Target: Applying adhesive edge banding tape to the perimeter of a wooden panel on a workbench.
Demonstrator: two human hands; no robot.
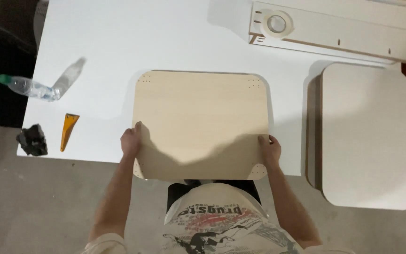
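A light wood-coloured panel with rounded corners and small drilled holes near its corners lies flat on a white table, its near edge overhanging the table's front. My left hand grips the panel's left edge near the front corner. My right hand grips its right edge near the other front corner.
A stack of white rounded panels sits at the right. White boards with a tape roll lie at the back. At the left are a plastic bottle, an orange scraper and a crumpled black object.
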